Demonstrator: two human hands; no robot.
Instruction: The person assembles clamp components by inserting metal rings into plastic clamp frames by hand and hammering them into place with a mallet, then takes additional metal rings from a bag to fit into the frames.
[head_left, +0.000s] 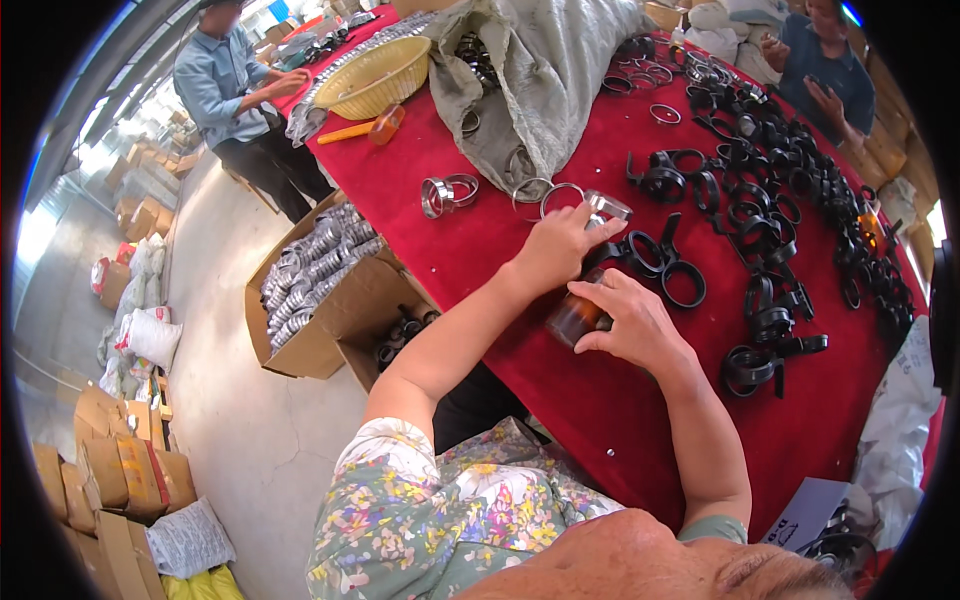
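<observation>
My left hand reaches over the red-covered table, its fingers closed at a wide silver metal ring. Two thinner silver rings lie just beyond that hand. Lower and to the right, my right hand grips a brownish-orange cylinder, which is blurred and partly covered by the fingers. Close to the right hand, black ring-shaped clamps lie on the cloth. A pair of silver rings sits apart, to the left of my left hand.
A grey woven sack spills rings at the far side. Beside it are a yellow basket and an orange-handled mallet. Many black clamps cover the right. Left below the table stands a carton of silver rings. Two other people stand beyond.
</observation>
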